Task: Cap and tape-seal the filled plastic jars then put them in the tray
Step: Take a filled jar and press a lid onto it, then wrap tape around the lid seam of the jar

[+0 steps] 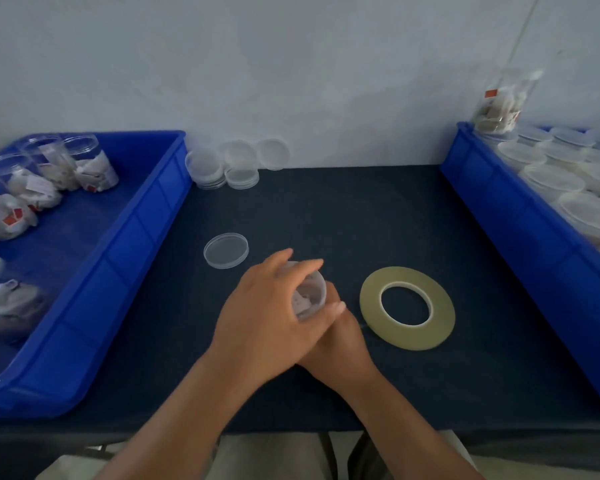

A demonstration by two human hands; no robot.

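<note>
A clear plastic jar (310, 296) filled with white packets stands mid-table on the dark mat. My left hand (267, 317) lies over its top, with fingers and thumb curled round the rim. My right hand (342, 337) sits beneath and behind the left one, against the jar's right side, its fingers mostly hidden. Whether a cap is on this jar cannot be told. One loose clear lid (226, 250) lies flat just behind and left of the jar. A yellowish tape roll (407, 341) lies flat to the right, close to my right hand.
A blue tray (118, 258) on the left holds several filled, uncapped jars (90, 164). Another blue tray (499, 216) on the right holds several capped jars (551, 181), with one tall filled jar (499, 105) at its back corner. Spare lids (236, 164) are stacked against the wall.
</note>
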